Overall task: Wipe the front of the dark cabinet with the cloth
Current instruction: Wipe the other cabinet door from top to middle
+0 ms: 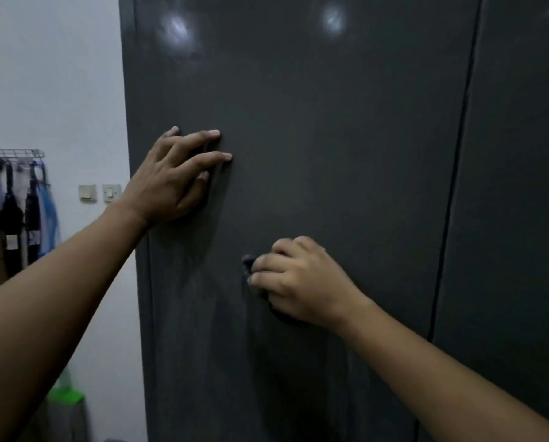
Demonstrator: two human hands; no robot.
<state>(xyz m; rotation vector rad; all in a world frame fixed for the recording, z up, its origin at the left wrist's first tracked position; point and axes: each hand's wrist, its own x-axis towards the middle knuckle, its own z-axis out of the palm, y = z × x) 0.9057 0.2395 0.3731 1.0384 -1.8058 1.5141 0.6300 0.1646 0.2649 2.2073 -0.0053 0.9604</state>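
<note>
Dark-grey cabinet (330, 138) fills centre + right of frame: smooth semi-gloss panel, two light glares at top, vertical door seam at right. L hand (171, 183) is open, fingers splayed, flat on the panel at mid-left. R hand (298, 282), lower centre, grips a dark bunched cloth (248, 265) pressed to the panel. It looks soft, crumpled. Faint streaks at lower left suggest wiping's under way; top half + right door prob. not yet done.

Bare left hand (168, 183), right hand (301, 282)

Cabinet (330, 154) dark grey, plain; cloth (247, 266) dark; wall (50, 74) white; hanging clothes (27, 212) black, blue.
</note>
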